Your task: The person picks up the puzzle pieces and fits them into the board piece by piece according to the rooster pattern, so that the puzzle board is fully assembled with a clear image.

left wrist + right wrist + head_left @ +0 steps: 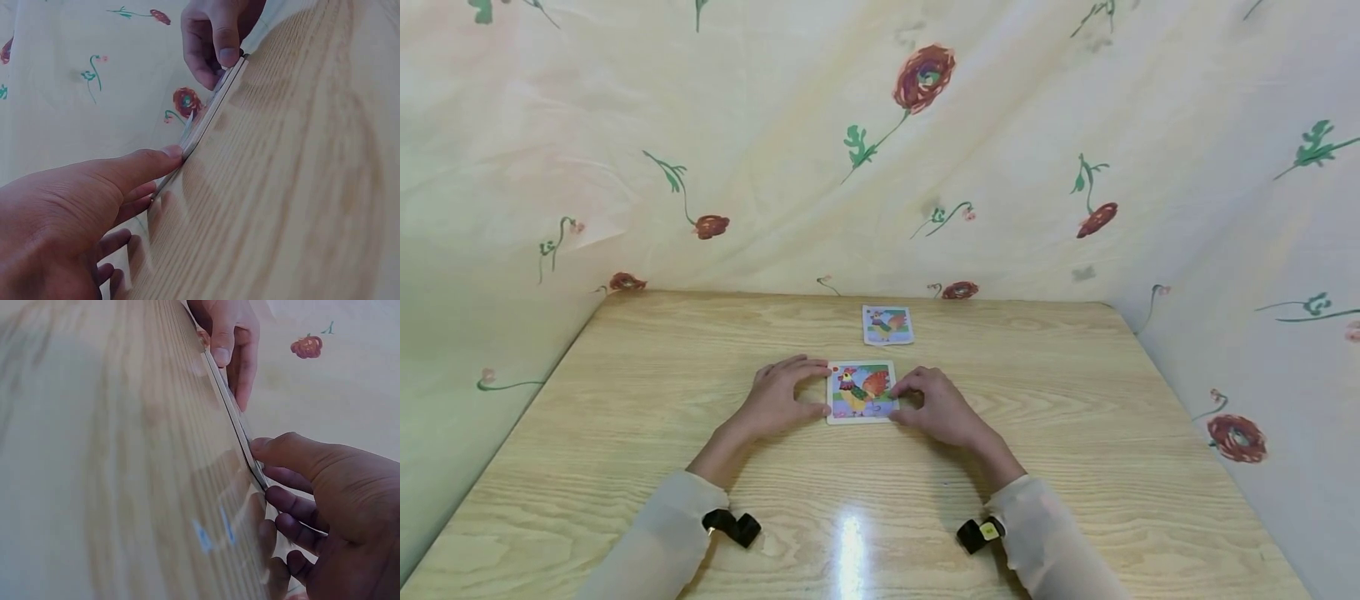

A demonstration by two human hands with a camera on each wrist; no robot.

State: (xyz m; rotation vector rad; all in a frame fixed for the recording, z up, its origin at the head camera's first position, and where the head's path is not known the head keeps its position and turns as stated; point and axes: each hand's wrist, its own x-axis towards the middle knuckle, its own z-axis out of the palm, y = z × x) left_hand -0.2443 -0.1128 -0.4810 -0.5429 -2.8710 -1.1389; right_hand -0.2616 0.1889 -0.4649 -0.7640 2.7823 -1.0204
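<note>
A small rooster jigsaw puzzle [859, 392] in a white frame lies on the wooden table, in the middle of the head view. My left hand [778, 398] holds its left edge, thumb near the lower corner and fingers near the upper one. On the opposite side my right hand [942, 408] grips the right edge between thumb and curled fingers. Seen edge-on in the left wrist view, the puzzle frame [206, 122] is a thin pale slab between both hands. The right wrist view shows my right thumb against the frame edge [231, 412].
Behind the puzzle lies a card [887, 325] with a matching rooster picture, close to the table's back edge. A flowered cloth [775, 125] hangs behind the table [1045, 392] and along its sides. Light glares off the tabletop near the front.
</note>
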